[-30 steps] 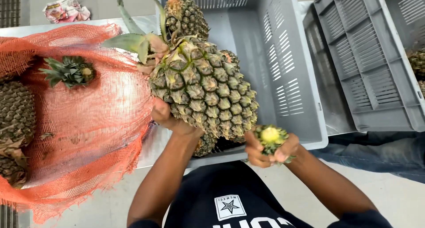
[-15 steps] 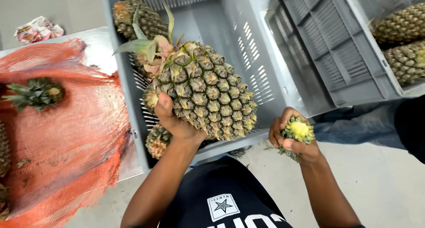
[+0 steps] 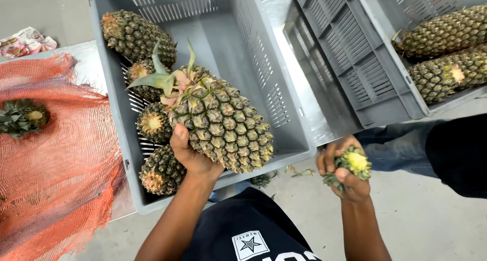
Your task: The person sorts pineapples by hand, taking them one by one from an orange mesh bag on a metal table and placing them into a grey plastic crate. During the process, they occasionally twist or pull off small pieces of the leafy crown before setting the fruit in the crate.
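1. Since the earlier frames, your right hand (image 3: 344,170) has drawn away from the fruit and lower toward your body, and your left hand (image 3: 190,152) has carried the pineapple (image 3: 220,121) over the open crate.
2. Nearest you: your right hand is closed around a severed pineapple crown (image 3: 351,164), its pale yellow cut face turned up, well apart from your left hand, out beyond the crate's near corner and above the floor.
3. Your left hand grips the large pineapple from below, fingers wrapped under its near side; the fruit lies tilted, its remaining leaves and pinkish top pointing away from you and to your left.
4. Directly beneath and beyond your left hand stands the grey slotted crate (image 3: 284,114). Four trimmed pineapples (image 3: 158,167) lie along its left wall, from just below your wrist to the far corner.
5. Left of your left hand, an orange mesh sack (image 3: 61,159) is spread out, with a detached crown (image 3: 23,116) resting on it.
6. Beyond your right hand, a second grey crate (image 3: 355,63) holds more pineapples (image 3: 444,53) lying on their sides.
7. Right of your right hand, another person's leg in blue jeans (image 3: 401,147) stands close by the second crate.
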